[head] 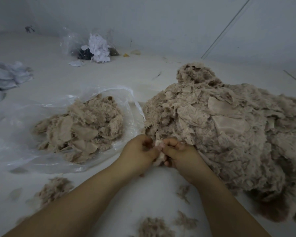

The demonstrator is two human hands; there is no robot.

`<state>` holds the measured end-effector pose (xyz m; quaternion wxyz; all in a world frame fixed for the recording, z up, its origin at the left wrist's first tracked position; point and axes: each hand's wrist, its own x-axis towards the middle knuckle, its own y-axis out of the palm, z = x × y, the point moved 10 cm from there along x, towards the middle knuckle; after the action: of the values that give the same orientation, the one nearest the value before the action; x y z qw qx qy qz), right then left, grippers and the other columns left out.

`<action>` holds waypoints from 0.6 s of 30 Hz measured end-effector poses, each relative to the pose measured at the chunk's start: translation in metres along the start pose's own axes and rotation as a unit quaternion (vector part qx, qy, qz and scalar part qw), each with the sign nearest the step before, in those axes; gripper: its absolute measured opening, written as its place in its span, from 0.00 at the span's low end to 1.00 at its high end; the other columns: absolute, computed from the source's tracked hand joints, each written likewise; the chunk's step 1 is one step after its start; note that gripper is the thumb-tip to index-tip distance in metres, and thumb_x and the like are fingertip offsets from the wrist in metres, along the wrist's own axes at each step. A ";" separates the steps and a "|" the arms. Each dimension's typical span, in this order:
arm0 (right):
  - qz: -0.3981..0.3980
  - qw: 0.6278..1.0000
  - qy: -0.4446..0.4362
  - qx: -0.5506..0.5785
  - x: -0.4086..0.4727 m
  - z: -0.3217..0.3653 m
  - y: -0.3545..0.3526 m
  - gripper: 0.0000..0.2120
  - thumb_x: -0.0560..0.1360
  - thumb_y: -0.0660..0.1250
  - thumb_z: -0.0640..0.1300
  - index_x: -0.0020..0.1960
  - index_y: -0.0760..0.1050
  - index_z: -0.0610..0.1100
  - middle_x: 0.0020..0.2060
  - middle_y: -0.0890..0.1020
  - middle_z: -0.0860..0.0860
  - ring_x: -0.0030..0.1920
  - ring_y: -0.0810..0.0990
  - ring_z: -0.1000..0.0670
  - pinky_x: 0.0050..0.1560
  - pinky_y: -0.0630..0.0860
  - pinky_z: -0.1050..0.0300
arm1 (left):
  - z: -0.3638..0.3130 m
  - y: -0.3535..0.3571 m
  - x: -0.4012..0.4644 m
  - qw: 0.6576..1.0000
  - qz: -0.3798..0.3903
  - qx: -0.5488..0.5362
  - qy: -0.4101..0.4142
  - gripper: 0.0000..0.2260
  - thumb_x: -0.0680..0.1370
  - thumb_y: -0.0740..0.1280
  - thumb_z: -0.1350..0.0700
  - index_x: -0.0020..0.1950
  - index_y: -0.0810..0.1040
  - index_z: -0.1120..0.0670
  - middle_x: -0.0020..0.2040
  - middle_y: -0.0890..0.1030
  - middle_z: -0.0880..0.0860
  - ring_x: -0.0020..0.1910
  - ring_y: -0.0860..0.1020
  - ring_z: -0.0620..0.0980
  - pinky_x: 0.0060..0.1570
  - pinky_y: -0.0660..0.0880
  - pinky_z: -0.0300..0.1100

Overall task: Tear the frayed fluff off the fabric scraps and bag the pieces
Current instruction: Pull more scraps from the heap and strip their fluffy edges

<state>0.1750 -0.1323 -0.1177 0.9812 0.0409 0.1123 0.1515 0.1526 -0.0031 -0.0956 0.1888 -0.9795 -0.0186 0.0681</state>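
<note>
1. A bare strip of bench point(154, 189) runs between the open bag point(41, 127) and the big pile point(220, 134).
2. Left hand point(137, 154) and right hand point(183, 154) meet at the pile's near edge, fingers pinching one scrap point(160, 157).

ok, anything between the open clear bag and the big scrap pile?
Head view: only a narrow strip of bare white surface separates the clear bag from the scrap pile.

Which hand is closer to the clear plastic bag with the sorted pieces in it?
Left. The left hand sits just beside the clear plastic bag, near its right edge; the right hand is farther right, against the big fluffy pile. Both pinch one fabric scrap.
</note>
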 end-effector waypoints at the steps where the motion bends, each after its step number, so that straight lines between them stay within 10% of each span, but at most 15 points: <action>1: 0.002 1.000 0.001 0.004 -0.001 0.000 0.000 0.08 0.80 0.65 0.39 0.44 0.80 0.45 0.27 0.78 0.49 0.26 0.74 0.55 0.30 0.74 0.65 | 0.006 0.004 0.000 0.998 0.018 -0.058 -0.029 0.07 0.78 0.71 0.53 0.49 0.77 0.56 0.33 0.79 0.53 0.22 0.75 0.47 0.20 0.70 0.38; 11: 0.000 0.999 0.003 -0.035 -0.002 0.002 0.003 0.04 0.76 0.70 0.37 0.47 0.83 0.43 0.30 0.82 0.49 0.27 0.77 0.56 0.29 0.74 0.65 | 0.014 0.005 -0.006 0.992 0.047 -0.117 -0.017 0.15 0.69 0.78 0.62 0.33 0.72 0.53 0.23 0.73 0.49 0.17 0.68 0.45 0.18 0.62 0.33; 15: 0.006 1.000 -0.009 -0.012 -0.002 0.003 0.002 0.06 0.76 0.67 0.33 0.43 0.80 0.40 0.28 0.79 0.50 0.26 0.74 0.55 0.29 0.74 0.63 | 0.004 0.001 0.003 0.987 0.032 -0.154 -0.028 0.17 0.69 0.77 0.45 0.36 0.74 0.55 0.25 0.73 0.53 0.18 0.68 0.49 0.18 0.61 0.34; 18: 0.015 1.000 -0.014 -0.022 -0.003 0.005 0.004 0.07 0.76 0.68 0.34 0.41 0.80 0.41 0.27 0.79 0.49 0.26 0.74 0.56 0.30 0.74 0.64 | -0.002 0.007 0.013 0.983 0.049 -0.173 -0.037 0.09 0.75 0.74 0.54 0.40 0.80 0.58 0.26 0.73 0.54 0.18 0.65 0.46 0.19 0.60 0.33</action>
<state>0.1719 -0.1298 -0.1113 0.9809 0.0232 0.0946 0.1682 0.1654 -0.0093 -0.0984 0.0117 -0.9939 0.0104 0.1091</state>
